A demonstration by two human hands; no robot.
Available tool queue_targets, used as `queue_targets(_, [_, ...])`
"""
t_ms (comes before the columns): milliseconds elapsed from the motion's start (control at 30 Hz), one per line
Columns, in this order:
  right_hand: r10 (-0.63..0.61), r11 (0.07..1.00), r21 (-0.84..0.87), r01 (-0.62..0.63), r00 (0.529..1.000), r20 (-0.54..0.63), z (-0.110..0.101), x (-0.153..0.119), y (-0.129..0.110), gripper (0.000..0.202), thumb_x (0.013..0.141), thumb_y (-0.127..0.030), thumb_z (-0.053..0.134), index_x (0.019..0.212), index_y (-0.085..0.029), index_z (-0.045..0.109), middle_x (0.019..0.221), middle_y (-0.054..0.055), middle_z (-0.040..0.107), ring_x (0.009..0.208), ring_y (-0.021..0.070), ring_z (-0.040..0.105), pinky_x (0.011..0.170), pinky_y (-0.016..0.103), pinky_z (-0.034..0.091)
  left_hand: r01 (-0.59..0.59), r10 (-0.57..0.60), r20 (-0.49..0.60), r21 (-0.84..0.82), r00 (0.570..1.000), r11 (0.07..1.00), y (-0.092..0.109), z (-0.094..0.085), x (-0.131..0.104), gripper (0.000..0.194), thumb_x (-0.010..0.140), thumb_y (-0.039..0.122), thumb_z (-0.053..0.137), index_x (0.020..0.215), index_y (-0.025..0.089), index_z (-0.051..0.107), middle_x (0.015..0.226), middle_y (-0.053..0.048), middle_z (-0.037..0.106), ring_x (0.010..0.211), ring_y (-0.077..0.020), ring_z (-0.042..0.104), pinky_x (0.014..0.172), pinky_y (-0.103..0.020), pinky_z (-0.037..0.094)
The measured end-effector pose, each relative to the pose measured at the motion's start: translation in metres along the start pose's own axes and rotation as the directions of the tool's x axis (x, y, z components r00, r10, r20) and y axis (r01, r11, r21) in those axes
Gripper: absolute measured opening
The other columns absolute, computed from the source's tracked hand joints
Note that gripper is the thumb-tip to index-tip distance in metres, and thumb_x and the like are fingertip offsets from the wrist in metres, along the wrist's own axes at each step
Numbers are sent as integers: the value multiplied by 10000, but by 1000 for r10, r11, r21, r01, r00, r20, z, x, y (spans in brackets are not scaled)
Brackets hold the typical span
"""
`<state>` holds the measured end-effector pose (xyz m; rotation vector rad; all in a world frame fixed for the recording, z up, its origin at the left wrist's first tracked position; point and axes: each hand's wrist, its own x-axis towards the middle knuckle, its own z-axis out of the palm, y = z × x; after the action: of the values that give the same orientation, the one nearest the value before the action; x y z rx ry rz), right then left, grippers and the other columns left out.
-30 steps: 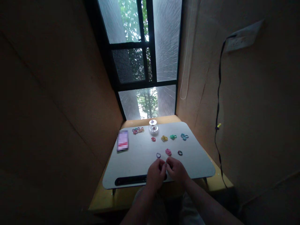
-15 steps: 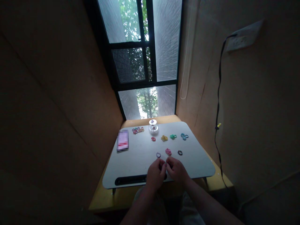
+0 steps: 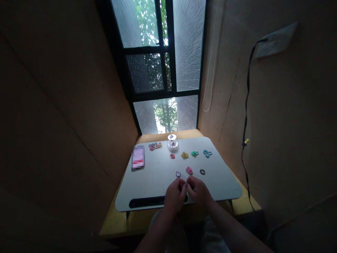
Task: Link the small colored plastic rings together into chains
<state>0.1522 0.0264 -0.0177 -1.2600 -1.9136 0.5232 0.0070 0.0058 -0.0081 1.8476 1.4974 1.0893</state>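
My left hand (image 3: pixel 176 193) and my right hand (image 3: pixel 198 190) meet over the front part of the white lap table (image 3: pixel 147 182). The fingers of both are pinched together, tip to tip; whatever lies between them is too small to make out. Just beyond them are a pale purple band ring (image 3: pixel 178 174), a heap of pink bands (image 3: pixel 189 170) and a dark band ring (image 3: pixel 202 172). Farther back, small piles of red bands (image 3: pixel 172 156), yellow bands (image 3: pixel 184 155), green bands (image 3: pixel 195 154) and blue-teal bands (image 3: pixel 207 153) form a row.
A clear round container (image 3: pixel 172 144) stands at the table's back edge. Left of it lie mixed coloured bands (image 3: pixel 154 146) and a blurred-out phone-like rectangle (image 3: pixel 138 157). A black slot (image 3: pixel 147 201) runs along the front edge. A cable (image 3: pixel 246 105) hangs down the right wall.
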Motion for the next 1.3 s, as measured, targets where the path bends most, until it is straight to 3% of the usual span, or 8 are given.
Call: queue_targets(1300, [-9, 1000, -8, 9, 1000, -6, 1, 0, 1, 100, 816, -191, 471, 721, -206, 501, 653, -19, 546, 615, 137, 504, 597, 240, 349, 7, -7, -18, -21, 1000, 1000, 2, -1, 0, 123, 877, 269, 495, 820, 196, 575, 713, 7, 596, 672, -146, 540, 642, -248, 368])
